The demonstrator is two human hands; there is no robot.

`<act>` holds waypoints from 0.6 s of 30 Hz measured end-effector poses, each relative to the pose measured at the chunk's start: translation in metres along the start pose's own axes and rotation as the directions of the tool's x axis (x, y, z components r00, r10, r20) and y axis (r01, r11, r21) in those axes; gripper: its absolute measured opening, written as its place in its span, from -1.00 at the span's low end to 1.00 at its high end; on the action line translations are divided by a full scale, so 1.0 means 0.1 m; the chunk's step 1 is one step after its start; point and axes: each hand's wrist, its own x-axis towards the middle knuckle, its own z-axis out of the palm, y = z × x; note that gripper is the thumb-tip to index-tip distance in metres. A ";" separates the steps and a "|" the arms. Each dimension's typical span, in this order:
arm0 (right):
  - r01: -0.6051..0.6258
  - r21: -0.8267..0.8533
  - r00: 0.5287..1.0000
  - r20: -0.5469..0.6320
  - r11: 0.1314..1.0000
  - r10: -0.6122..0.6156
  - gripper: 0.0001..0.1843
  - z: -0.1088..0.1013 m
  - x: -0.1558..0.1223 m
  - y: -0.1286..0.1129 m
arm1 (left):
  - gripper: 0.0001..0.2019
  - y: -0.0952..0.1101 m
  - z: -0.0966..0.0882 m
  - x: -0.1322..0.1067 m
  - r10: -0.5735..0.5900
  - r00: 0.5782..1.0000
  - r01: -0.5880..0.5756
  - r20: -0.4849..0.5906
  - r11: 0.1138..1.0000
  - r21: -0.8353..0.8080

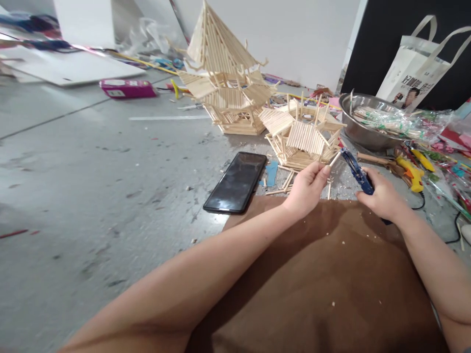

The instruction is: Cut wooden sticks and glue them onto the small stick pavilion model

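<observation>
Between the thumb and fingers of my left hand (pixel 308 190) is a thin wooden stick (pixel 335 159), pointing up and to the right. My right hand (pixel 382 195) is wrapped round a pair of blue-handled pliers (pixel 353 169), whose head is close to the stick's far end. Whether the jaws touch the stick, I cannot tell. Just behind my left hand stands a small open pavilion model (pixel 305 139) built of sticks. A taller tiered stick model (pixel 228 90) with a pointed roof rises behind it to the left. Loose cut sticks (pixel 287 184) lie beside my left hand.
A black phone (pixel 237 182) lies left of my hands, partly over a brown sheet (pixel 324 274). On the right are a yellow glue gun (pixel 412 175) with a cord and a metal bowl (pixel 364 135) of wrapped sticks. A white bag (pixel 412 68) stands behind.
</observation>
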 end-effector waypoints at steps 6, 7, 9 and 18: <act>0.063 -0.075 0.997 0.049 0.995 -0.059 -0.55 0.05 0.00 0.02 | -0.74 0.02 0.00 -0.02 0.007 0.999 -0.009 0.031 0.997 0.073; 0.074 -0.076 0.995 0.065 0.994 -0.069 -0.54 0.06 -0.01 0.01 | -0.74 0.02 0.00 -0.02 0.002 0.999 -0.005 0.039 0.996 0.086; 0.095 -0.065 0.992 0.086 0.993 -0.090 -0.51 0.07 -0.02 -0.02 | -0.75 0.03 0.00 -0.03 -0.008 0.998 0.002 0.054 0.994 0.107; 0.080 -0.009 0.990 0.121 0.997 -0.078 -0.58 0.06 -0.05 -0.10 | -0.82 0.06 0.00 -0.05 -0.010 0.995 -0.010 0.104 0.982 0.189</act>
